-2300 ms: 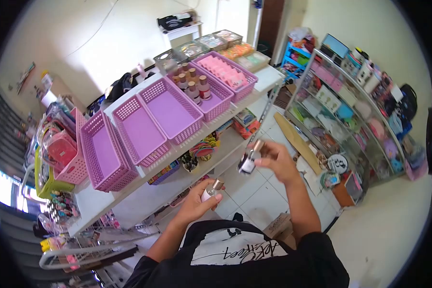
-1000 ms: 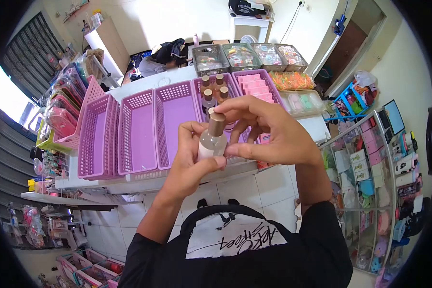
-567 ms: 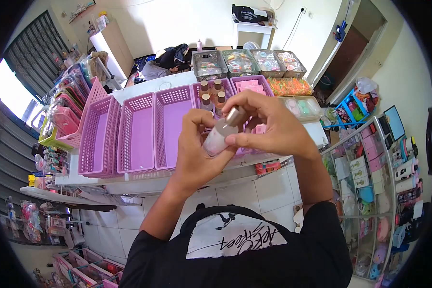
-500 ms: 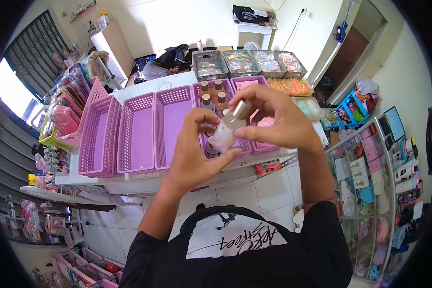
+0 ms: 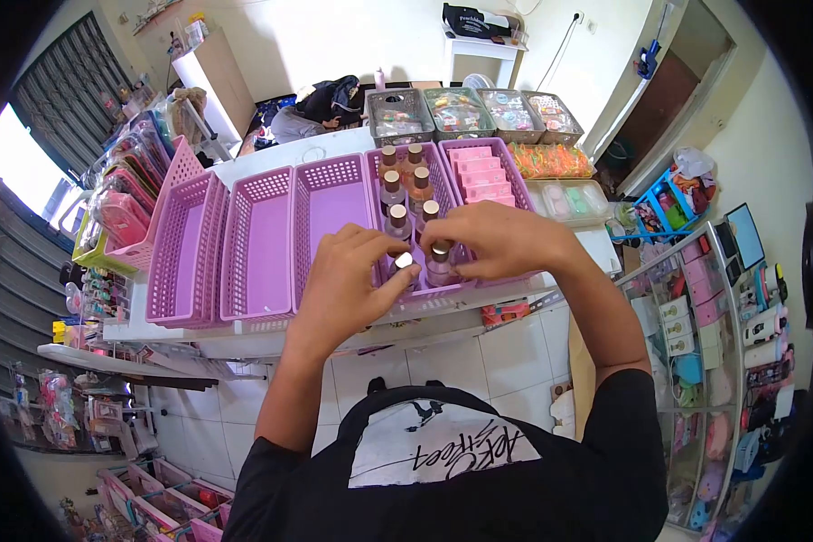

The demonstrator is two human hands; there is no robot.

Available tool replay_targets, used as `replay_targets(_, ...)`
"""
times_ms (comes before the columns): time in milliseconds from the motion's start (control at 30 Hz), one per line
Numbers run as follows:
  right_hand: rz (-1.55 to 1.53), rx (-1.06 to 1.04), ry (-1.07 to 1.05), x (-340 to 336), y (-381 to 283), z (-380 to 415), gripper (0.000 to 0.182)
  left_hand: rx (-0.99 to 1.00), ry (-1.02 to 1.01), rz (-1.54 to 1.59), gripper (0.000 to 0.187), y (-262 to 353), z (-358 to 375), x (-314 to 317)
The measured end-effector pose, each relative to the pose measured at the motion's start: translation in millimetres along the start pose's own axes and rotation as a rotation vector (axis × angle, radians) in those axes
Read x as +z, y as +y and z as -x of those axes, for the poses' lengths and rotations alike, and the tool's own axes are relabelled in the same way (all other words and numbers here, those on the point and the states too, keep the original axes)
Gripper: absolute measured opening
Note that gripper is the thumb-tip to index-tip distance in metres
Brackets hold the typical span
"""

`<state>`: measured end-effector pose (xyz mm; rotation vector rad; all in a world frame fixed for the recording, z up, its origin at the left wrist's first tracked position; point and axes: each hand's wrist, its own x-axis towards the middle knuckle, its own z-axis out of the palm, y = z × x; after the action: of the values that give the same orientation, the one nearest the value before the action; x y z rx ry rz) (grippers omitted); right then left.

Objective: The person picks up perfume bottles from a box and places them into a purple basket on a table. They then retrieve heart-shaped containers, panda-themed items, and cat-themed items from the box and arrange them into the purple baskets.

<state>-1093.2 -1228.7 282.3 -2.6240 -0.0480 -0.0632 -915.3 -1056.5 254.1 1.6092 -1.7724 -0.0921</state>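
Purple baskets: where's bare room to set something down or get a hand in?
Leftmost basket and second basket: bare floors. Third basket, left of the bottles: bare except where the left hand covers its near end. Crowded: bottle basket, left and right hand at its near end; pink-pack basket beside it.

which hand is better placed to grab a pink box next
Probably the right hand: it is nearer the pink boxes, while the left hand would have to reach across the bottles.
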Motion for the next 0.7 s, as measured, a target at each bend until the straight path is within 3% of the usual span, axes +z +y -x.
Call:
replay_targets(133,0.048,0.020,-0.098,1,1,1,0.033,-0.007,-0.009,-0.015,0.024,-1,3,0)
replay_targets(233,0.059,-0.084,0.054,-2,-3,6,0.030,-0.018,-0.004,-0.001,0.025,-1,3,0)
replay_targets(300,0.153,0.161,0.001,-10,-17,7,0.029,-0.023,-0.005,0.003,0.027,0,2,-1)
replay_targets(700,0.134,0.090,-0.015,2,-9,3,0.028,-0.026,-0.010,-0.002,0.027,-3,-1,3)
